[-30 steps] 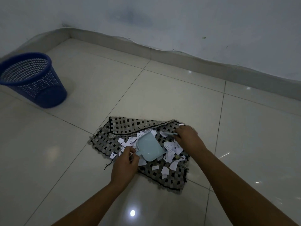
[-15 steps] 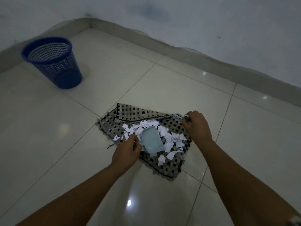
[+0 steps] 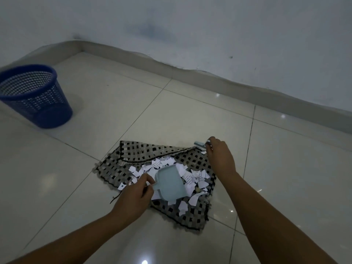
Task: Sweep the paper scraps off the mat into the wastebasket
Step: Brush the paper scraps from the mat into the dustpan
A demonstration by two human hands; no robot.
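Pale-blue plastic dustpan resting on white torn paper scraps at centre of black-and-grey checked woven mat; stub handle pinched by left hand, fingers curled. Right hand clenched round small light-blue brush at far mat corner; brush mostly hidden, shape unclear. Blue mesh plastic wastebasket well apart, far left, cut off by frame edge. Mat far edge folded over

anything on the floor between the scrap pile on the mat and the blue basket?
Nothing visible. The white paper scraps lie on the checked woven mat; only bare glossy floor tile runs from its far-left edge to the blue mesh plastic wastebasket. The left hand holds the pale blue plastic dustpan among the scraps.
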